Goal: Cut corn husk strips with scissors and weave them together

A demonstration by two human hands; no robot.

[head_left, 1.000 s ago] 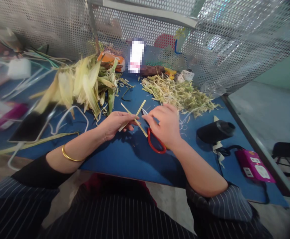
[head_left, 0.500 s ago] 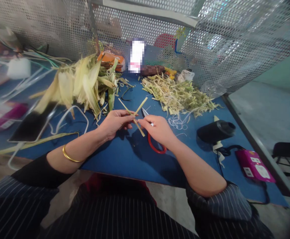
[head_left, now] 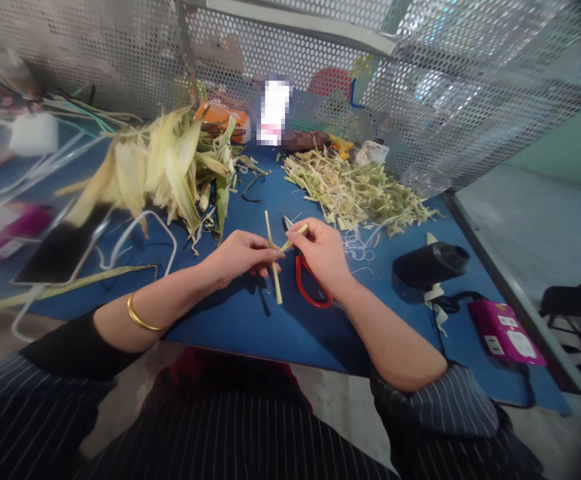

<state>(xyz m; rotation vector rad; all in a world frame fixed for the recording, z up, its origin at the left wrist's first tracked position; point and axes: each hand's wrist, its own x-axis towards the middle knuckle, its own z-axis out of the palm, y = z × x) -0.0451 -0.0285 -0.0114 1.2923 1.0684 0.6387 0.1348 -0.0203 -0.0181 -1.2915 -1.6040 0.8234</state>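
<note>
Two narrow husk strips cross between my hands above the blue table. My left hand pinches the longer husk strip, which runs nearly upright, at the crossing. The fingers of my right hand are closed on the end of the shorter husk strip, which slants up to the right. Scissors with red handles lie on the table beside and partly under my right hand, their blade tips pointing up and left.
Large corn husks are piled at the back left, and shredded husk at the back right. White thread, a black cylinder and a magenta power strip are on the right. A dark phone lies left.
The longer strip has swung closer to upright. My right hand has moved up slightly and now grips the upper right end of the other strip.
</note>
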